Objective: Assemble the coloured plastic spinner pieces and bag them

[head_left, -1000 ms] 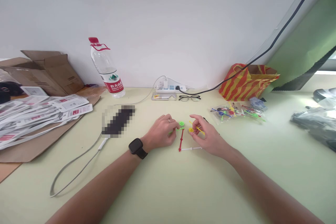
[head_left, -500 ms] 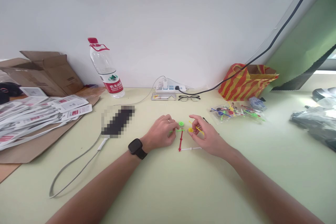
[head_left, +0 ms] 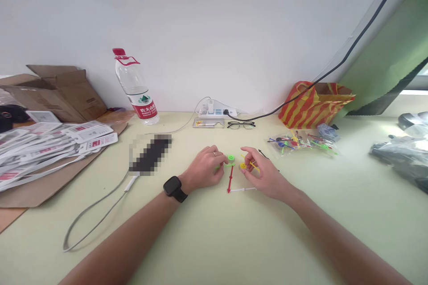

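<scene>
The thumb and fingertips of my left hand are closed around a thin green plastic stick, whose right end shows beside them. Just past those fingertips is a green plastic disc. My right hand pinches a yellow plastic stick piece with a round yellow part near the thumb tip; the fingers hide some of it. Between the hands, a red stick runs down from the green one and meets a white stick at its lower end. Behind my right hand lies a black stick.
Bags of coloured plastic pieces lie at the right, before a striped bag. Glasses and a power strip are along the wall. A bottle, a pixelated dark object and its cable are left.
Both hands stay in nearly the same place and keep their grips. No clear movement of the plastic pieces shows.
</scene>
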`<move>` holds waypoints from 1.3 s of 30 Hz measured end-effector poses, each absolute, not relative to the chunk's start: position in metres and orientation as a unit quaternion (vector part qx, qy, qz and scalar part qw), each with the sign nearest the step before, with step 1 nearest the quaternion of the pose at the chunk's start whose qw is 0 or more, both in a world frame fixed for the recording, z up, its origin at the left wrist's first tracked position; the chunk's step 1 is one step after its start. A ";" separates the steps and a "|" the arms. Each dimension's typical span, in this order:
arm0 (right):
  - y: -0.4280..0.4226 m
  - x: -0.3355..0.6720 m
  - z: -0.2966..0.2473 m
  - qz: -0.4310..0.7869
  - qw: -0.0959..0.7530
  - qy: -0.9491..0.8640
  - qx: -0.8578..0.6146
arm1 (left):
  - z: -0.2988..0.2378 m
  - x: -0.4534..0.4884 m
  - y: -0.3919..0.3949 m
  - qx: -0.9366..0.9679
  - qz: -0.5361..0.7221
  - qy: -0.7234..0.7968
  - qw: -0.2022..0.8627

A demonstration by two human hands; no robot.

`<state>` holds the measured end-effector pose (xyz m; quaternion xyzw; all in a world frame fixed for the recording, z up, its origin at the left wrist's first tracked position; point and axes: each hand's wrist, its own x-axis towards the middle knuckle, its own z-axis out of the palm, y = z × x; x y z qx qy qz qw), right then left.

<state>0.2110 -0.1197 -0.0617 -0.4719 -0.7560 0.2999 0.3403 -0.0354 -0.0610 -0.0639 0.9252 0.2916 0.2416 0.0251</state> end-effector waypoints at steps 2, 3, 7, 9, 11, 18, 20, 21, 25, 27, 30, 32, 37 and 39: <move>-0.120 0.211 -0.061 0.301 0.340 -0.757 -0.470 | -0.064 -0.035 -0.061 0.925 0.241 0.293 0.024; -0.120 0.211 -0.061 0.300 0.340 -0.757 -0.469 | -0.064 -0.035 -0.061 0.925 0.241 0.293 0.023; -0.120 0.211 -0.061 0.290 0.340 -0.763 -0.467 | -0.064 -0.036 -0.060 0.924 0.244 0.293 0.022; -0.120 0.211 -0.062 0.282 0.341 -0.766 -0.466 | -0.065 -0.036 -0.060 0.924 0.244 0.292 0.023; -0.120 0.211 -0.062 0.276 0.342 -0.768 -0.466 | -0.066 -0.036 -0.060 0.924 0.245 0.292 0.023; -0.121 0.210 -0.061 0.272 0.333 -0.771 -0.471 | -0.065 -0.036 -0.059 0.925 0.245 0.289 0.024; -0.121 0.210 -0.062 0.271 0.330 -0.772 -0.470 | -0.065 -0.036 -0.059 0.924 0.247 0.291 0.023; -0.120 0.210 -0.062 0.269 0.332 -0.773 -0.469 | -0.064 -0.036 -0.059 0.924 0.248 0.291 0.023; -0.119 0.211 -0.064 0.253 0.349 -0.770 -0.470 | -0.062 -0.036 -0.060 0.923 0.249 0.292 0.026; -0.119 0.211 -0.064 0.237 0.352 -0.770 -0.477 | -0.062 -0.036 -0.060 0.923 0.249 0.291 0.024; -0.119 0.212 -0.065 0.213 0.337 -0.775 -0.490 | -0.062 -0.036 -0.061 0.924 0.254 0.286 0.023; -0.118 0.213 -0.067 0.205 0.326 -0.783 -0.489 | -0.062 -0.036 -0.061 0.923 0.259 0.284 0.025; -0.116 0.211 -0.071 0.201 0.317 -0.801 -0.466 | -0.065 -0.034 -0.060 0.911 0.297 0.284 0.042; -0.116 0.210 -0.071 0.202 0.314 -0.805 -0.462 | -0.065 -0.033 -0.060 0.901 0.324 0.284 0.058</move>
